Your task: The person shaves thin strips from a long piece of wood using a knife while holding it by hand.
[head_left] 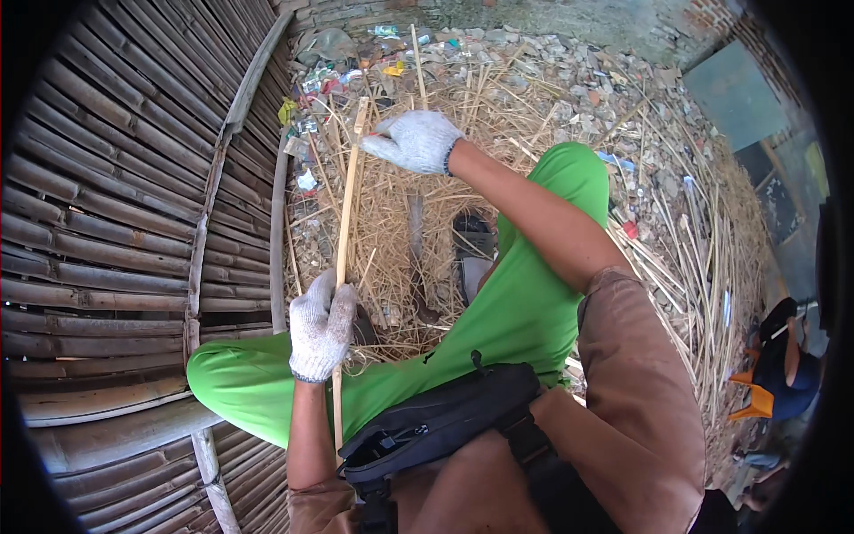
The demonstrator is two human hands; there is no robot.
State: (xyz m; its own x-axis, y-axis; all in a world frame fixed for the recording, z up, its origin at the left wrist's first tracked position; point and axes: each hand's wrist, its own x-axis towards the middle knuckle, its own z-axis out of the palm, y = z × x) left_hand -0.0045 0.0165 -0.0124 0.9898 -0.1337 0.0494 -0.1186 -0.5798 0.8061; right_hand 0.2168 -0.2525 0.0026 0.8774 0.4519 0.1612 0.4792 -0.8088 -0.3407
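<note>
A long, pale bamboo strip stands nearly upright in front of me, running from my lap toward the littered ground. My left hand, in a whitish knit glove, is closed round its lower part. Higher up, my right hand, gloved the same way, has its fingertips against the strip near the far end and seems to pinch it. Between my legs a long-bladed tool like a machete lies on the straw-like shavings. My sandalled foot is beside it.
A bamboo-pole wall rises close on my left. Rubble and litter spread along the back. Many thin bamboo strips lie at right. A black waist bag sits at my lap. Another person is at far right by an orange chair.
</note>
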